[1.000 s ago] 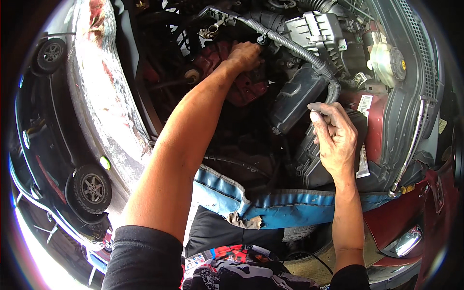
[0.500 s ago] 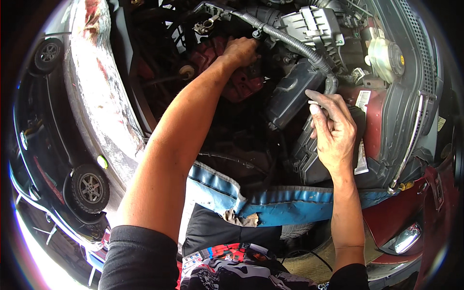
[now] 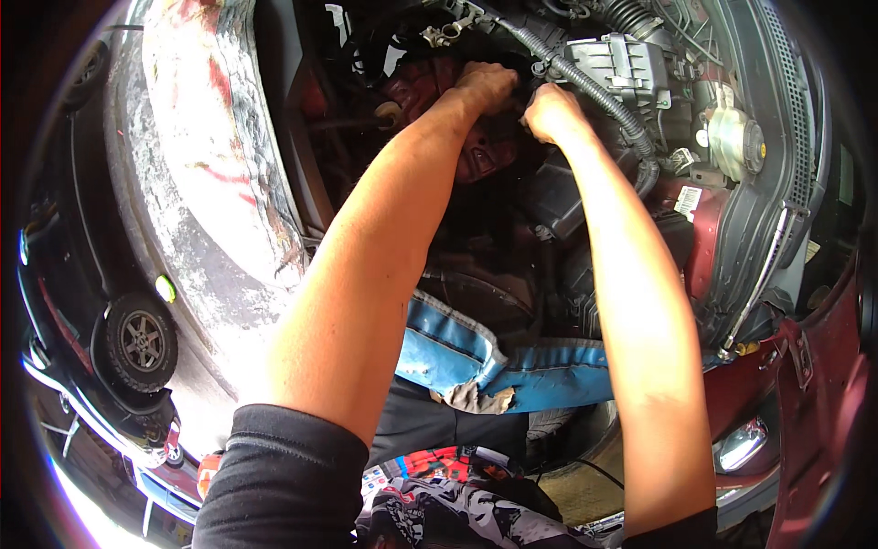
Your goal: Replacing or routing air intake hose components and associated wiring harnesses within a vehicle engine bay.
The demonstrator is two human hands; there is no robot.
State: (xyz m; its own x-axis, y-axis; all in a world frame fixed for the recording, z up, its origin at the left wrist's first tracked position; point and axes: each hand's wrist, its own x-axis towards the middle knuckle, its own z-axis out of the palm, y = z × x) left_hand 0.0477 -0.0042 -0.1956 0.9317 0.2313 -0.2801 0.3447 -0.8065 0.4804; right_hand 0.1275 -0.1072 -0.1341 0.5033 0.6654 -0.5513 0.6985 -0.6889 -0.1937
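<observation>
My left hand is deep in the engine bay with its fingers curled down over a dark red metal bracket. Close to its right is my right hand, closed, knuckles up and fingertips pointing down into shadow. Whatever either hand grips is hidden beneath the fingers. A grey corrugated cable conduit runs just past the right hand. A metal battery clamp lies loose beyond the left hand. Below the right wrist sits a black plastic box.
A blue padded fender cover hangs over the near edge. Toward the right are a grey air filter housing, a pale fluid reservoir and a metal strut. A whitish, worn cover drapes the left side; a dark car stands beyond it.
My right hand has moved forward and left from above the black box to beside my left hand. My left hand stays at the red bracket. The whole view has shifted somewhat.
</observation>
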